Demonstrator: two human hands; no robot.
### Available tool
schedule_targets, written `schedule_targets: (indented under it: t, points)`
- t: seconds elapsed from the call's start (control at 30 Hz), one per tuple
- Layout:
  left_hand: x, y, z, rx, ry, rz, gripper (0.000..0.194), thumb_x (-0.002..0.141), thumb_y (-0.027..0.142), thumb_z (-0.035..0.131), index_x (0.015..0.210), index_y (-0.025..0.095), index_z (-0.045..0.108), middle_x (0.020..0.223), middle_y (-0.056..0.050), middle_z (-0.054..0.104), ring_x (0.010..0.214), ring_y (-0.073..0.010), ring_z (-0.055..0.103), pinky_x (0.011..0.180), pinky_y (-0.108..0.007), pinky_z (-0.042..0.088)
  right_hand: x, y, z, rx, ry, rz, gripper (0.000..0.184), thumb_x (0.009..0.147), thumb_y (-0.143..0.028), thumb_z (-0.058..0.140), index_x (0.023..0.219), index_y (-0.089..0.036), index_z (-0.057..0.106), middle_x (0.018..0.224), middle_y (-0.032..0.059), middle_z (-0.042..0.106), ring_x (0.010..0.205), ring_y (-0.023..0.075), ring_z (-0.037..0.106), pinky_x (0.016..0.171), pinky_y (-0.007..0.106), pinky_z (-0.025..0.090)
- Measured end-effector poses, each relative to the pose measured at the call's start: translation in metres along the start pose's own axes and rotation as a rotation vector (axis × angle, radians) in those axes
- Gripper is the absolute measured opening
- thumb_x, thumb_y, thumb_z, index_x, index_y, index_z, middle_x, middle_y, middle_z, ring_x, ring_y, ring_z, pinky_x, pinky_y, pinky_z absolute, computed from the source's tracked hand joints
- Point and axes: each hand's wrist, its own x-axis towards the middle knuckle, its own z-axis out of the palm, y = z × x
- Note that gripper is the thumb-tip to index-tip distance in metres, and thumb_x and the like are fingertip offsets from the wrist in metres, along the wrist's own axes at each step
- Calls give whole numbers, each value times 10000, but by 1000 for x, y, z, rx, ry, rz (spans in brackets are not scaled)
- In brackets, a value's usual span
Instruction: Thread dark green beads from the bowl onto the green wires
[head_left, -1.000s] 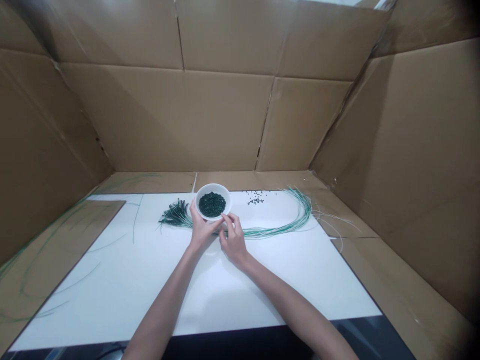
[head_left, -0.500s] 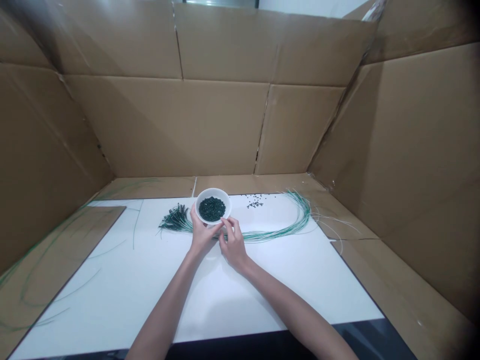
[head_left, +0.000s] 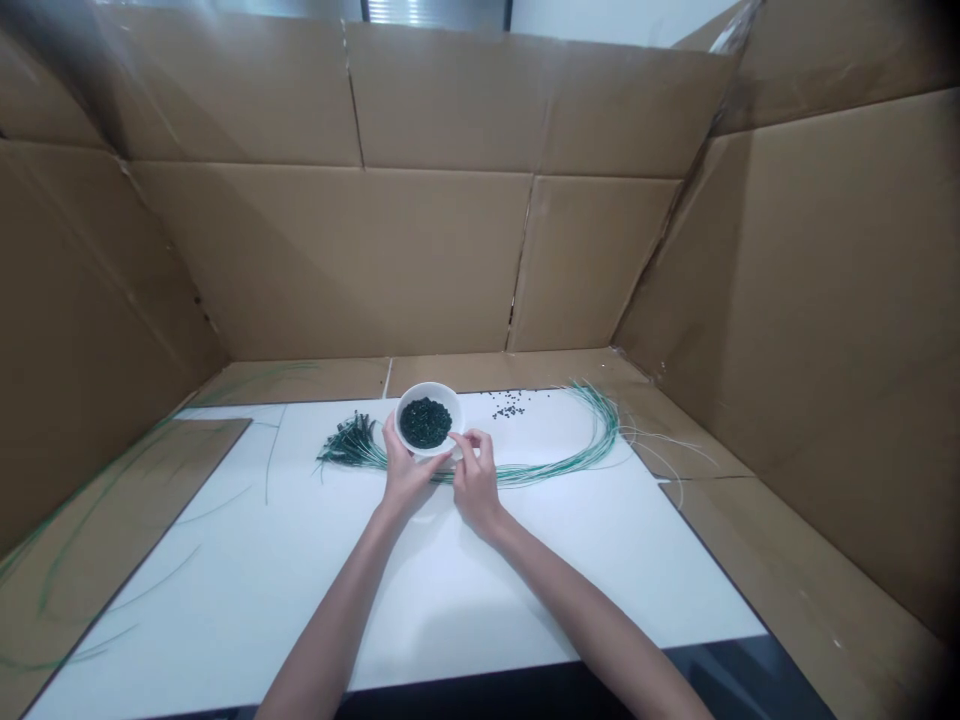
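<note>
My left hand (head_left: 406, 476) grips a small white bowl (head_left: 451, 399) from below at its near edge, and the bowl holds a heap of dark green granules (head_left: 425, 423). My right hand (head_left: 473, 476) is beside the bowl's near right rim, with its fingertips pinched together. Anything between them is too small to see. A long bundle of thin green-and-white wires (head_left: 553, 470) runs behind and under my wrists, and its gathered dark-tipped ends (head_left: 351, 443) lie left of the bowl.
Several loose dark pellets (head_left: 508, 410) lie on the white board (head_left: 225, 610) behind the bowl. Stray wires cross a cardboard sheet (head_left: 97, 510) at the left. Cardboard walls (head_left: 330, 260) surround the board on three sides.
My right hand has shifted slightly right along the bowl's rim. The view has tilted up a little, so the board and bowl sit lower in the picture. My left hand still holds the bowl.
</note>
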Motion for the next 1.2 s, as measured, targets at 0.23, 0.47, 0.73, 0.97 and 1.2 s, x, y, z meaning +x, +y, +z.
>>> schedule_targets:
  t: [0.23, 0.47, 0.73, 0.97, 1.2]
  points:
    - [-12, -5, 12, -27, -171, 6, 1009, 504, 331, 800, 1297, 211, 187, 1299, -145, 277, 1234, -290, 320, 1041, -446, 268, 36, 32, -22, -143, -39, 20, 249, 812, -156, 462, 929, -198, 678, 1186, 106, 369, 1100, 253, 312, 914, 430, 378]
    - [-26, 3, 21, 82, -310, 60, 980, 548, 411, 774, 1296, 199, 178, 1284, -141, 278, 1241, -297, 285, 1046, -449, 243, 39, 49, -29, -268, -189, 70, 247, 709, -52, 518, 805, -171, 713, 1225, 108, 386, 1123, 282, 269, 959, 457, 339]
    - [-30, 2, 25, 60, -310, 35, 999, 540, 398, 780, 1306, 206, 169, 1288, -139, 266, 1235, -297, 291, 1032, -442, 271, 38, 52, -33, -230, -293, 186, 119, 694, -86, 586, 675, -140, 690, 1151, 117, 479, 1102, 279, 328, 939, 423, 347]
    - [-31, -1, 27, -108, -283, -93, 993, 526, 327, 791, 1304, 216, 184, 1292, -126, 288, 1226, -279, 332, 1021, -414, 311, 39, 55, -26, 66, -287, 418, 111, 742, -236, 605, 750, -153, 679, 1085, 97, 517, 1073, 229, 414, 952, 349, 314]
    - [-29, 5, 27, -130, -267, -133, 978, 519, 318, 791, 1285, 221, 191, 1287, -122, 292, 1212, -271, 352, 999, -401, 348, 43, 53, -27, 380, -266, 569, 223, 731, -330, 577, 708, -137, 684, 1075, 102, 535, 1069, 230, 457, 946, 309, 306]
